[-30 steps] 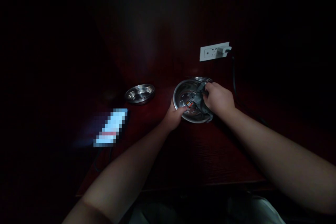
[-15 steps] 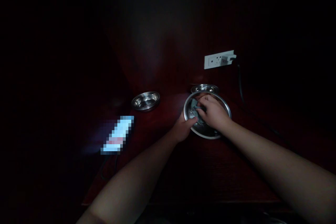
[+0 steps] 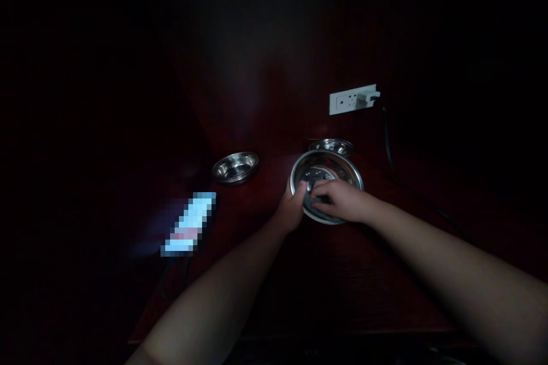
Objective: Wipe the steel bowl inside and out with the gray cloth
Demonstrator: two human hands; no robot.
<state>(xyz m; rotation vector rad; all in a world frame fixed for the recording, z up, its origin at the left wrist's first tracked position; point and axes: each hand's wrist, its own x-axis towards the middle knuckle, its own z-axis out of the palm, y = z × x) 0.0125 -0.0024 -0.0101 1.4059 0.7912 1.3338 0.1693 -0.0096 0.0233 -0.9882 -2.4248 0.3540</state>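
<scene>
My left hand (image 3: pixel 293 207) grips the left side of a shiny metal bowl (image 3: pixel 347 173), with its thumb over the rim and the other fingers hidden behind the wall. The bowl is tilted so that its inside faces me. Inside it, my right hand (image 3: pixel 342 199) has its fingers bent and pressed onto a dark greenish cloth or pad (image 3: pixel 327 215) against the lower inner wall. Most of that pad is covered by the fingers, and the dim light hides its exact kind. Small bright spots, perhaps water drops, show on the bowl's bottom.
A stack of shallow metal dishes (image 3: pixel 235 170) stands to the left on the dark red table (image 3: pixel 265 194). Another metal dish (image 3: pixel 331 144) sits behind the bowl. A lit, blurred phone (image 3: pixel 190 225) lies at left. A socket (image 3: pixel 351 100) with a plug and cable (image 3: pixel 389 148) is on the wall.
My right hand has moved down and nearer to me inside the bowl, taking the greenish pad along. The bowl has shifted slightly left and its tilt has changed; my left hand keeps its grip.
</scene>
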